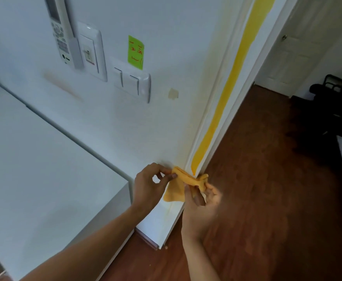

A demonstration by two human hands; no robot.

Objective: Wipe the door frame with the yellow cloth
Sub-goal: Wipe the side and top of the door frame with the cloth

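Both hands on the yellow cloth, low beside the door frame.

Left hand [149, 183] pinches one end of the yellow cloth [179, 185] between thumb and fingertips, other fingers curled loosely. Right hand [202, 207], palm up, grips the opposite bunched end, fingers closed around it. Cloth stretched between the two, a flap hanging below; it sits in front of the lower door frame [212, 110], contact not clear. A yellow stripe [224, 94] runs up the white frame. Left of it, white wall with a double light switch [132, 82], a green sticky note [135, 52], a remote control in a holder [61, 31]. White cabinet top [34, 169] at lower left. Brown wood floor [257, 179] to the right; a black chair [332, 106] beyond the doorway.
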